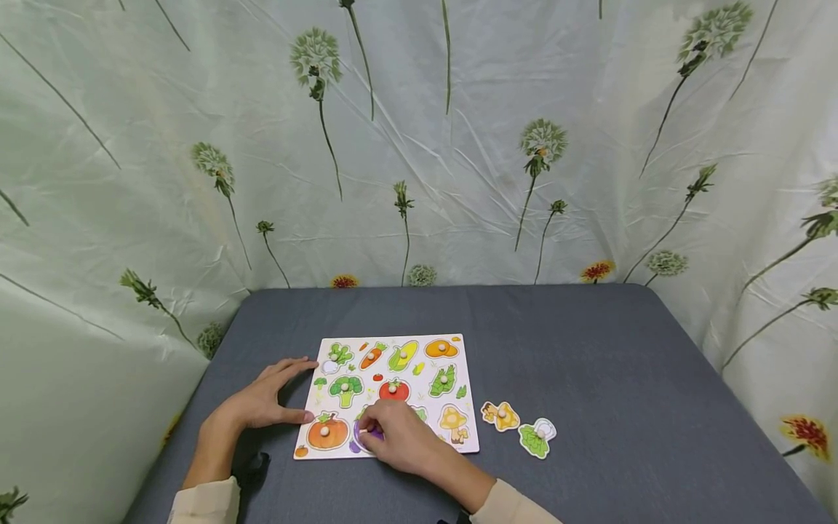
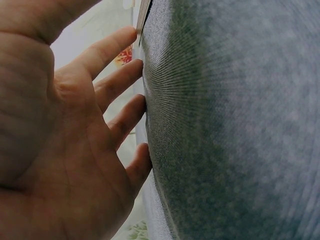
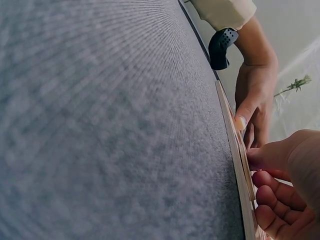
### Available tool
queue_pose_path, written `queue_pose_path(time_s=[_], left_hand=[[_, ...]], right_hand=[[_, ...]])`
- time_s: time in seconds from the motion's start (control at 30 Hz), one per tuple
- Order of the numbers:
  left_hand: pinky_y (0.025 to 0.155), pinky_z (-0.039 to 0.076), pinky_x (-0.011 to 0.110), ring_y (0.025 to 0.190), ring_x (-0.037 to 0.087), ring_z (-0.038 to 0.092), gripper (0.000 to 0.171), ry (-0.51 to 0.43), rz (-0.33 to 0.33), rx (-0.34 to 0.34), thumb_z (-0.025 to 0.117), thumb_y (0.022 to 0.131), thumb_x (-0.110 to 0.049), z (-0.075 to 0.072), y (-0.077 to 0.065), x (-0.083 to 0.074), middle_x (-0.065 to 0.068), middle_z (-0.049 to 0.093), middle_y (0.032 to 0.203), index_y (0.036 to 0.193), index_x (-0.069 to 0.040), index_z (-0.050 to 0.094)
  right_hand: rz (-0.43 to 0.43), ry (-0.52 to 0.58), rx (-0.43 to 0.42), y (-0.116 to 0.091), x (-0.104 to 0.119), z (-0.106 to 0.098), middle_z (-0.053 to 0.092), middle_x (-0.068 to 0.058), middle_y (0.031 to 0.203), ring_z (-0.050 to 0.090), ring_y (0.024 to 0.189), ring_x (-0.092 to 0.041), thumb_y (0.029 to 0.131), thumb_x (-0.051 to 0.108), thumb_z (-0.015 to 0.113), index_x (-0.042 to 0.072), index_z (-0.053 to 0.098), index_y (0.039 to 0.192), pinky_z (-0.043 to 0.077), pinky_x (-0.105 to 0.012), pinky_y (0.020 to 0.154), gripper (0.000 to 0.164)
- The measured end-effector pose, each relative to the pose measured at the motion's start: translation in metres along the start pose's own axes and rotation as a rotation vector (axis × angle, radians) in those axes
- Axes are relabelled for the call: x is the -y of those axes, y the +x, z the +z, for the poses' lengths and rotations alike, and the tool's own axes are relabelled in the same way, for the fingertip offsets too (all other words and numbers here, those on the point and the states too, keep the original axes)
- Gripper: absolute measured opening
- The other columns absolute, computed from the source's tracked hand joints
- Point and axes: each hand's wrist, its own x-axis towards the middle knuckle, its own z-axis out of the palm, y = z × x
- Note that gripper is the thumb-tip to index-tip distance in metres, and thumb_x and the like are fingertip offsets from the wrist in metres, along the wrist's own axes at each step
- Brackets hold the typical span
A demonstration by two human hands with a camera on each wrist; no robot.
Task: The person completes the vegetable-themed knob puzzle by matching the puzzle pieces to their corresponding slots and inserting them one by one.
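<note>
A white vegetable puzzle board (image 1: pixel 470 437) lies on the table. On its front edge my right hand (image 1: pixel 406 440) pinches at the purple eggplant piece (image 1: pixel 368 442), whose knob is hidden behind the fingers. My left hand (image 1: pixel 265 399) is spread at the board's left side, thumb and index fingertip at the edge; the left wrist view shows its palm (image 2: pixel 75 135) and straight fingers. Near the hands sit the pumpkin piece (image 1: pixel 327 432), broccoli piece (image 1: pixel 345 390) and tomato piece (image 1: pixel 394 390). In the right wrist view, a thin wooden piece (image 3: pixel 246 167) lies under the right fingertips.
Right of the board lie a loose yellow mushroom piece (image 1: pixel 502 415) and a green leafy piece (image 1: pixel 537 438). A printed mushroom (image 1: pixel 453 419) shows at the board's right. The dark grey table (image 1: pixel 589 364) meets a flowered curtain (image 1: pixel 458 182) behind.
</note>
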Motion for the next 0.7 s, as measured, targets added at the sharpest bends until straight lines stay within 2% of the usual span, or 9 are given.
queue_pose_path(time_s=[0.3, 0.7], left_hand=[[0.105, 0.034, 0.077, 0.145, 0.048, 0.031, 0.098, -0.009, -0.014, 0.016, 0.088, 0.073, -0.056, -0.001, 0.0002, -0.0026, 0.018, 0.036, 0.161, 0.156, -0.024, 0.045], [0.104, 0.033, 0.078, 0.145, 0.049, 0.03, 0.099, -0.011, -0.016, 0.018, 0.088, 0.073, -0.055, -0.0001, 0.0005, 0.0005, 0.018, 0.036, 0.162, 0.156, -0.024, 0.044]], right_hand=[[-0.008, 0.0, -0.066, -0.0025, -0.0027, -0.0006, 0.067, 0.007, 0.079, 0.057, 0.072, 0.0, 0.087, 0.009, 0.077, 0.012, 0.075, 0.087, 0.039, -0.004, 0.066, 0.004], [-0.001, 0.011, -0.07, -0.0019, -0.0035, 0.0009, 0.07, 0.003, 0.08, 0.06, 0.072, -0.004, 0.087, 0.01, 0.079, 0.011, 0.075, 0.088, 0.038, -0.004, 0.066, 0.004]])
